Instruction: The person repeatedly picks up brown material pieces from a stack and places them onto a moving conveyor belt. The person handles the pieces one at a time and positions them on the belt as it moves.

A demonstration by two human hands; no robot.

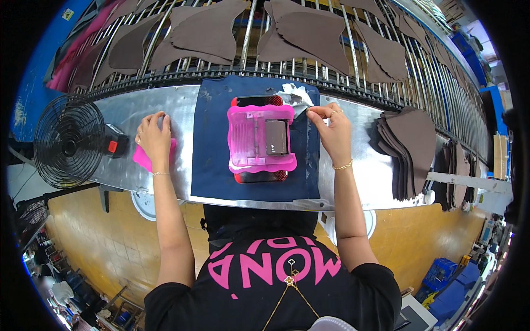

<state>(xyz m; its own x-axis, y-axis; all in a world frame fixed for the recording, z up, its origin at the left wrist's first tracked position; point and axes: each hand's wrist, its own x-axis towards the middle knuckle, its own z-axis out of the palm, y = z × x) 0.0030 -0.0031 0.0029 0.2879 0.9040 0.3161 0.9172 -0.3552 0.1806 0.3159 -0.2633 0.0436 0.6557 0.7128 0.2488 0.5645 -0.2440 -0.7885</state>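
My right hand (333,131) is at the far right of a dark blue mat (212,149), thumb and forefinger pinched at the edge of a crumpled silvery film (296,96). Just left of it, a pink wavy-edged plastic frame (241,157) with a grey block (276,137) set in it lies over a black and red piece (259,176), which shows at both ends. My left hand (154,134) rests on the metal table, fingers bent a little and apart. Partly under its palm is a bright pink piece (143,160); whether the hand grips it is hidden.
A black wire-caged fan (69,144) stands at the left end of the metal table (359,176). Stacked brown cut pieces (411,143) overhang its right end. Beyond the table's far edge, a rack of metal rollers (245,38) carries more brown pieces (309,33).
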